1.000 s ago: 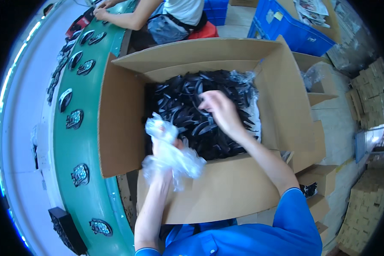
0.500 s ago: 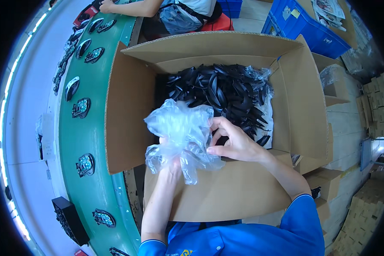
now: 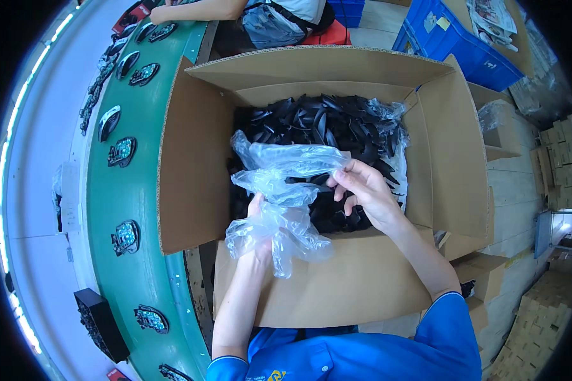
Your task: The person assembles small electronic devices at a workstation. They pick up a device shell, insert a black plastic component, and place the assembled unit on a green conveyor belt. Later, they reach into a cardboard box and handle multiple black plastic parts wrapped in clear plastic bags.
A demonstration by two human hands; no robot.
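Note:
A bunched clear plastic bag (image 3: 279, 184) hangs over the near half of a large open cardboard box (image 3: 451, 146). My left hand (image 3: 260, 247) is wrapped round its lower part, with most of the fingers hidden behind the film. At the bag's right end, my right hand (image 3: 365, 190) pinches a stretched-out fold between thumb and forefinger, its other fingers curled. Below both hands lies a heap of curved black plastic pieces (image 3: 324, 124) inside the box. More clear film (image 3: 388, 114) rests at the heap's right side.
Left of the box runs a green conveyor belt (image 3: 146, 209) carrying several dark assemblies (image 3: 126, 237). A black bin (image 3: 102, 324) stands beside it. Another person's arm (image 3: 203, 10) reaches over its far end. A blue crate (image 3: 457, 41) stands behind at right; stacked cartons (image 3: 546, 317) line the right.
My right hand has moved right and slightly up, drawing a fold of the bag out sideways. The bag's top has flattened and stretched. Assemblies on the belt have shifted slightly.

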